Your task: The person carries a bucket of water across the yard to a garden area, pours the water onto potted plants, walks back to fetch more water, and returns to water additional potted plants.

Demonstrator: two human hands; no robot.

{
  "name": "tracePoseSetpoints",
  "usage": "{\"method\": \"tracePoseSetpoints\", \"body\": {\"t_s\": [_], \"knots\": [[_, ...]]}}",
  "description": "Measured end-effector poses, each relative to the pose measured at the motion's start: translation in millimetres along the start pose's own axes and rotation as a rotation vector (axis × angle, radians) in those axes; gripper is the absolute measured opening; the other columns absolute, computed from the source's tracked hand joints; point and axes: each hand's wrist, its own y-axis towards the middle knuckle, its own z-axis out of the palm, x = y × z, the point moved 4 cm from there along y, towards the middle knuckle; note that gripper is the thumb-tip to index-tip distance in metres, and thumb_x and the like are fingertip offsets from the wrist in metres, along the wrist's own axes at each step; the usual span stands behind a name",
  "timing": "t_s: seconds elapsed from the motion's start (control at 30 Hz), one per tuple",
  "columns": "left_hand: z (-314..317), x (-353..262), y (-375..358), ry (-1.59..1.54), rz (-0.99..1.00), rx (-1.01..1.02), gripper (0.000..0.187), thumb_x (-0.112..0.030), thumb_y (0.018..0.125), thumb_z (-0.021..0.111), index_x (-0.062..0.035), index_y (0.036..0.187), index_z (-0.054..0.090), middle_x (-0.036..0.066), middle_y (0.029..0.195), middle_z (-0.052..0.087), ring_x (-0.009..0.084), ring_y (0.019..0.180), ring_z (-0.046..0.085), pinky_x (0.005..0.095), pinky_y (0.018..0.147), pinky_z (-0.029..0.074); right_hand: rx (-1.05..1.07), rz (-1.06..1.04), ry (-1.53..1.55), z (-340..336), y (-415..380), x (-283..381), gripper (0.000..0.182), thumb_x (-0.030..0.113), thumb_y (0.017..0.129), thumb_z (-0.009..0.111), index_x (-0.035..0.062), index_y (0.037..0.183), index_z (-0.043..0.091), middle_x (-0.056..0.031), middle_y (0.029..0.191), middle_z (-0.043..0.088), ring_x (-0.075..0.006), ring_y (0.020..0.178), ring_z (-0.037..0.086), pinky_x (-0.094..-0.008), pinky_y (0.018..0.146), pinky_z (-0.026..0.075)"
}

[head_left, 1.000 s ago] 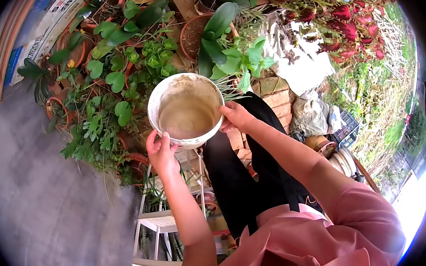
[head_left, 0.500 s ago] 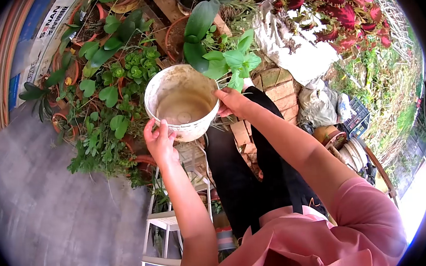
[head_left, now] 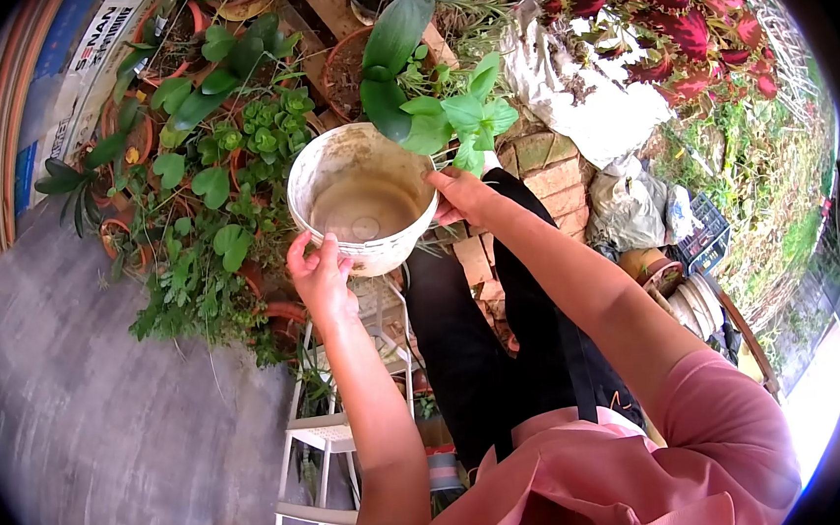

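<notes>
A white plastic bucket (head_left: 370, 258), stained with dirt inside, is held up in front of me between both hands. Its bottom shows through what looks like shallow murky water (head_left: 362, 208). My left hand (head_left: 322, 275) grips the near-left rim, thumb over the edge and fingers on the outside. On the right side, my right hand (head_left: 458, 197) pinches the rim, its far fingers partly hidden by the wall. Broad green leaves (head_left: 463, 113) hang just beyond the bucket's far right edge.
Potted plants (head_left: 225, 169) crowd the left and far side. A white metal rack (head_left: 325, 433) stands below my left forearm. Bricks (head_left: 552, 188), a white sack (head_left: 585, 101) and a dark crate (head_left: 706, 230) lie to the right. Grey paving (head_left: 106, 406) stretches left.
The bucket has shifted very slightly to the right, both hands moving with it and keeping their hold on the rim. Otherwise the scene looks the same.
</notes>
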Motion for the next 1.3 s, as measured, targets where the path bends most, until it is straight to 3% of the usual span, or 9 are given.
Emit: {"method": "tracePoseSetpoints", "body": {"t_s": [0.17,0.23,0.5,0.77,0.93,1.07,1.13,1.2,1.3], "knots": [[-1.9,5.9,-2.6,-0.007,0.015,0.021,0.033,-0.009,0.079,0.06,-0.0119,0.107,0.043,0.002,0.08,0.053,0.0109,0.069,0.047,0.0315,0.064,0.044,0.029,0.007,-0.001,-6.5,11.3,-12.3,0.042,0.034,0.081,0.052,-0.0008,0.104,0.045,-0.0088,0.071,0.057,-0.0143,0.055,0.057,-0.0284,0.05,0.051],[-7.6,11.3,-7.2,0.013,-0.001,0.01,0.034,-0.006,0.08,0.056,-0.0113,0.109,0.039,0.004,0.084,0.054,0.0135,0.075,0.05,0.0335,0.067,0.044,0.05,0.0,-0.003,-5.7,3.2,-13.2,0.04,0.031,0.08,0.052,-0.0005,0.102,0.044,-0.0094,0.071,0.057,-0.0145,0.054,0.057,-0.0276,0.048,0.051],[-36.1,23.7,-51.2,0.016,-0.02,0.048,0.033,-0.004,0.08,0.053,-0.0098,0.108,0.037,0.005,0.089,0.054,0.0148,0.079,0.052,0.0329,0.068,0.044,0.059,-0.128,-0.052,-12.8,-75.6,-18.8,0.033,0.025,0.075,0.057,0.0002,0.091,0.041,-0.0091,0.069,0.056,-0.0141,0.052,0.057,-0.0248,0.047,0.05],[-2.5,38.7,-124.9,-0.003,-0.015,0.35,0.03,-0.003,0.08,0.053,-0.0094,0.105,0.038,0.005,0.093,0.052,0.013,0.081,0.053,0.0283,0.069,0.047,-0.131,-0.166,-0.007,-67.6,-212.8,-28.6,0.043,0.019,0.075,0.056,-0.0017,0.107,0.038,-0.0108,0.086,0.054,-0.0151,0.059,0.059,-0.0243,0.048,0.05],[60.6,54.2,-144.3,-0.033,-0.096,0.57,0.032,-0.007,0.081,0.055,-0.0095,0.108,0.038,0.005,0.097,0.053,0.0118,0.086,0.052,0.0283,0.072,0.044,-0.335,-0.192,0.025,-116.1,-266.5,-16.9,0.035,0.016,0.076,0.053,0.0002,0.104,0.04,-0.0095,0.076,0.055,-0.016,0.051,0.057,-0.0239,0.043,0.048],[115.2,58.4,-136.6,0.045,-0.179,0.715,0.039,-0.019,0.085,0.054,-0.0113,0.12,0.039,0.003,0.1,0.054,0.0134,0.09,0.052,0.0297,0.071,0.043,-0.483,-0.209,0.035,-151.3,-269.4,-6.2,0.029,0.014,0.076,0.052,0.0015,0.099,0.04,-0.0094,0.074,0.056,-0.016,0.051,0.058,-0.025,0.041,0.048],[130.1,63.7,-131.3,0.066,-0.209,0.682,0.045,-0.025,0.085,0.054,-0.0125,0.124,0.037,0.007,0.108,0.05,0.0167,0.094,0.051,0.0315,0.071,0.043,-0.516,-0.228,0.062,-167.6,-260.3,4.3,0.029,0.015,0.076,0.053,0.0016,0.098,0.041,-0.0092,0.071,0.057,-0.0164,0.051,0.059,-0.0258,0.04,0.048],[131.0,65.1,-129.4,0.067,-0.18,0.644,0.044,-0.028,0.085,0.054,-0.012,0.124,0.039,0.009,0.114,0.047,0.0183,0.096,0.051,0.032,0.072,0.043,-0.539,-0.22,0.047,-190.4,-240.4,16.6,0.028,0.017,0.075,0.052,0.0014,0.096,0.042,-0.0093,0.068,0.057,-0.0168,0.051,0.059,-0.0262,0.041,0.049],[104.8,68.5,-139.9,-0.032,-0.222,0.578,0.039,-0.029,0.086,0.053,-0.0105,0.119,0.043,0.008,0.109,0.052,0.0188,0.093,0.054,0.0315,0.071,0.044,-0.583,-0.281,0.079,-216.4,-201.0,33.6,0.03,0.021,0.075,0.053,-0.0019,0.091,0.041,-0.0121,0.068,0.056,-0.0192,0.052,0.059,-0.0276,0.041,0.05]]}}
